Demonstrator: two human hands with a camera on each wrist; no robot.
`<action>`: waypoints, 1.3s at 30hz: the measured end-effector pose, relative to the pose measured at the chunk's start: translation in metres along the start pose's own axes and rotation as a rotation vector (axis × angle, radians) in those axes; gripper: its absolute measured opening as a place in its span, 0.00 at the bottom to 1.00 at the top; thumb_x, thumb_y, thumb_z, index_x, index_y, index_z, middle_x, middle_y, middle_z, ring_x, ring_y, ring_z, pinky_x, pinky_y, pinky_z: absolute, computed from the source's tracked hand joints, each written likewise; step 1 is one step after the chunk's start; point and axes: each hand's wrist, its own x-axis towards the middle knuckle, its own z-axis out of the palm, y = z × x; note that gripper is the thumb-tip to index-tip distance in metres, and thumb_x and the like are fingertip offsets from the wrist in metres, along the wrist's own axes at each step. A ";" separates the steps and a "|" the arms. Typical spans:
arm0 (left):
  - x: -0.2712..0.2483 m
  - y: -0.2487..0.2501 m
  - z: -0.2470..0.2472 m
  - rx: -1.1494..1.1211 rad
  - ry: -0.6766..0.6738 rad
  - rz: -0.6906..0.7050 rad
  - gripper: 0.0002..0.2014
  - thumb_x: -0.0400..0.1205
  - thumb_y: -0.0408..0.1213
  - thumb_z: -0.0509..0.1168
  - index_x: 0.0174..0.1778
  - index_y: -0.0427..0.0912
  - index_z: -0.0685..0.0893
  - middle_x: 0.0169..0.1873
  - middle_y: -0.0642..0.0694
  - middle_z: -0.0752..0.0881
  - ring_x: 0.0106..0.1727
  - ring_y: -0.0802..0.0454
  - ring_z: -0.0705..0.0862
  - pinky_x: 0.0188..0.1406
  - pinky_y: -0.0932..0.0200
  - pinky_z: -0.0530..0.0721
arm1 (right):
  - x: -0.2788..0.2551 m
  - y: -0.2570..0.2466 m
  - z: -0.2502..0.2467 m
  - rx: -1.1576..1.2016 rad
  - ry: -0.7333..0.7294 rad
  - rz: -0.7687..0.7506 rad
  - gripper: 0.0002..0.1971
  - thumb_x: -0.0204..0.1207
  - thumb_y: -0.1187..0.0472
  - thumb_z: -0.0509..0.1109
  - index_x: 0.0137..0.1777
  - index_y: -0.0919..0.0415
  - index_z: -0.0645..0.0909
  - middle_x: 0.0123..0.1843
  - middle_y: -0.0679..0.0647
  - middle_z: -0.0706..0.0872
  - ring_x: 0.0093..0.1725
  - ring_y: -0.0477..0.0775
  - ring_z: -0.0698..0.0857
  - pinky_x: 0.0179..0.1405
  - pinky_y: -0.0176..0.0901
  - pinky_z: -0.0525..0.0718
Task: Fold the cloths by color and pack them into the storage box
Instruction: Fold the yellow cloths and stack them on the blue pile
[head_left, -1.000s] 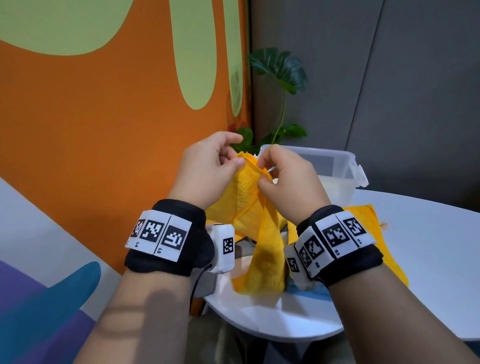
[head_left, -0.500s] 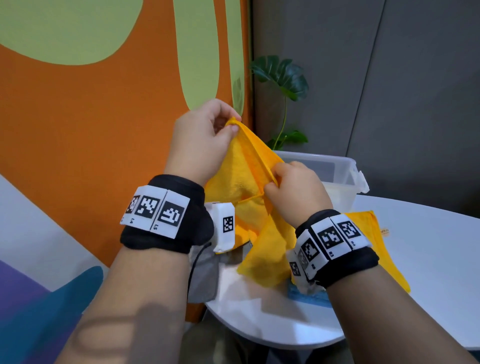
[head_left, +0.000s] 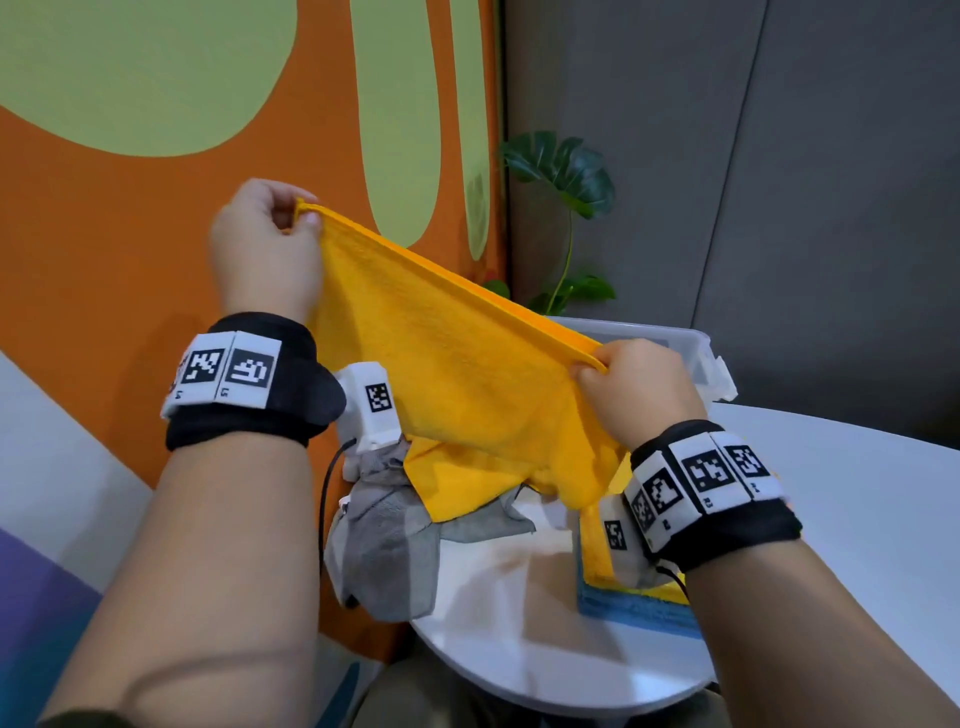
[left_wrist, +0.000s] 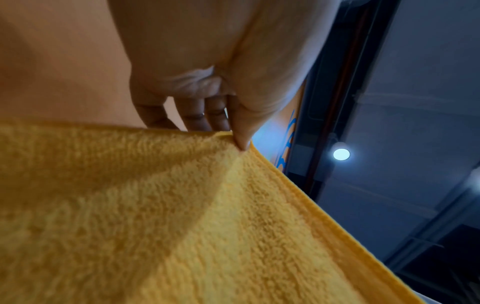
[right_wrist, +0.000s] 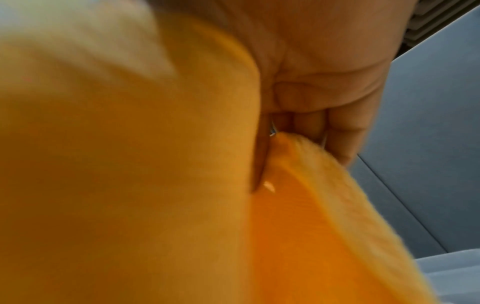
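Note:
I hold a yellow cloth (head_left: 447, 364) stretched in the air above the white table (head_left: 852, 499). My left hand (head_left: 296, 218) pinches its upper left corner, high up near the orange wall. My right hand (head_left: 597, 366) pinches the other top corner, lower and to the right, in front of the clear storage box (head_left: 696, 348). The cloth's top edge runs taut between them and its lower part hangs down. In the left wrist view the thumb (left_wrist: 240, 131) presses the yellow cloth (left_wrist: 182, 216) against the fingers. The right wrist view is blurred, filled by yellow cloth (right_wrist: 130, 164).
A grey cloth (head_left: 384, 535) lies crumpled over the table's left edge. A folded yellow cloth (head_left: 595, 545) rests on a blue cloth (head_left: 634, 610) under my right wrist. A green plant (head_left: 566, 176) stands behind the box. The orange wall (head_left: 130, 234) is close on the left.
Both hands started together at one bunched edge of the yellow cloth. They moved apart, the left up and left, the right down and right, spreading the cloth open.

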 end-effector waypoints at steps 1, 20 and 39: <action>0.001 -0.004 -0.001 0.015 0.012 -0.018 0.09 0.83 0.34 0.63 0.56 0.44 0.85 0.47 0.53 0.80 0.47 0.58 0.77 0.49 0.65 0.76 | 0.000 0.002 -0.001 -0.008 0.003 0.019 0.15 0.81 0.56 0.59 0.33 0.58 0.77 0.28 0.53 0.76 0.30 0.52 0.76 0.25 0.39 0.66; 0.001 -0.043 -0.005 0.139 0.043 -0.209 0.11 0.85 0.34 0.60 0.59 0.43 0.84 0.52 0.43 0.84 0.58 0.45 0.82 0.50 0.61 0.73 | -0.003 0.019 -0.013 0.180 0.315 0.147 0.06 0.76 0.58 0.68 0.38 0.56 0.81 0.32 0.49 0.79 0.32 0.47 0.75 0.25 0.34 0.64; 0.003 -0.051 -0.009 0.161 0.093 -0.245 0.11 0.85 0.35 0.60 0.60 0.45 0.84 0.55 0.46 0.84 0.58 0.45 0.83 0.52 0.58 0.76 | -0.002 0.017 -0.012 0.493 0.452 0.156 0.10 0.81 0.63 0.62 0.57 0.55 0.82 0.51 0.51 0.86 0.47 0.47 0.82 0.44 0.37 0.76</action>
